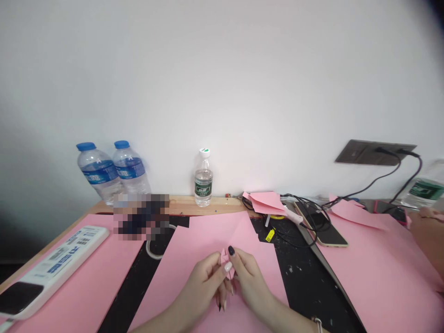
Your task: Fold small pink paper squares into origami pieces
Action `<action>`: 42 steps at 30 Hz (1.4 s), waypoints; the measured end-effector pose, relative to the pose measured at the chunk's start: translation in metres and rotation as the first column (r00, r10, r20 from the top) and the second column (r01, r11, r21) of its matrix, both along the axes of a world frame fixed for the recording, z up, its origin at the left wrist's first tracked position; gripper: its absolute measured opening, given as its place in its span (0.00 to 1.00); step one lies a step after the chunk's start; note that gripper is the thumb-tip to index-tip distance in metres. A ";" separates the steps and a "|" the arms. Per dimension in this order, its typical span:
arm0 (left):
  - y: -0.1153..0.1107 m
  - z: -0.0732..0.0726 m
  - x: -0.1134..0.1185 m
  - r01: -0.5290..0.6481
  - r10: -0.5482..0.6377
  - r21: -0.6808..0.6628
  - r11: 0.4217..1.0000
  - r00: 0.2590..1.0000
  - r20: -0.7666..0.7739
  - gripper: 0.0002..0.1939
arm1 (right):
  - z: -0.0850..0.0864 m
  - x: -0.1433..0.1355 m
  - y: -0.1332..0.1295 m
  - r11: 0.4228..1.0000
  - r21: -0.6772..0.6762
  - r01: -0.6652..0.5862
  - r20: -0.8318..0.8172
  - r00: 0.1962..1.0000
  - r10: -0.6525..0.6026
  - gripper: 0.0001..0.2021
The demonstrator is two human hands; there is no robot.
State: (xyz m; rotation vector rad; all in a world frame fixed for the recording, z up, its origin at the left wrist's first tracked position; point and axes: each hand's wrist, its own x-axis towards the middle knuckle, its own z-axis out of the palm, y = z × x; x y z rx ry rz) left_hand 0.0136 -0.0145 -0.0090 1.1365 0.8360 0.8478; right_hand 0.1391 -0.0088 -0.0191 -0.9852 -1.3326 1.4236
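Note:
A small folded piece of pink paper [225, 257] is held between both hands, above a large pink sheet [194, 236] on the table. My left hand [207, 280] pinches the folded paper from the left, its pale-nailed thumb over the lower part. From the right, my right hand [248, 277] grips the same piece, with its dark-nailed thumb near the top. The fingers of both hands partly hide the paper. A bracelet circles my right wrist.
Two blue-capped bottles [130, 169] and a green-labelled bottle [203, 185] stand by the wall. At left lies a white device [55, 268]. Folded pink paper [265, 202], cables and a phone [324, 226] lie right of centre. Another person's hand [428, 236] is at far right.

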 end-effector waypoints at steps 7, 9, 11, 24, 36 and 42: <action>0.004 -0.002 -0.002 0.043 -0.041 -0.044 0.998 0.998 0.054 0.18 | 0.005 0.003 0.001 1.000 0.002 -0.011 0.076 0.997 0.011 0.22; 0.004 -0.002 -0.002 0.060 -0.057 -0.053 0.997 0.996 0.064 0.18 | 0.006 0.003 0.001 1.000 -0.009 -0.003 0.099 0.995 0.003 0.22; 0.003 -0.003 -0.002 0.054 -0.049 -0.069 0.996 0.996 0.069 0.18 | 0.005 0.003 -0.001 1.000 -0.012 0.014 0.130 0.991 -0.012 0.21; -0.007 0.002 -0.004 -0.195 0.226 0.170 0.966 0.957 -0.184 0.20 | 0.014 0.001 -0.019 0.978 0.198 0.072 0.334 0.933 -0.136 0.21; -0.009 0.001 -0.003 -0.180 0.192 0.080 0.980 0.961 -0.197 0.21 | 0.004 0.001 -0.019 0.982 0.180 0.059 0.388 0.913 -0.126 0.25; -0.007 0.004 -0.003 -0.135 0.138 0.033 0.990 0.983 -0.124 0.19 | 0.005 0.003 -0.013 0.998 0.029 0.055 0.234 0.970 -0.060 0.19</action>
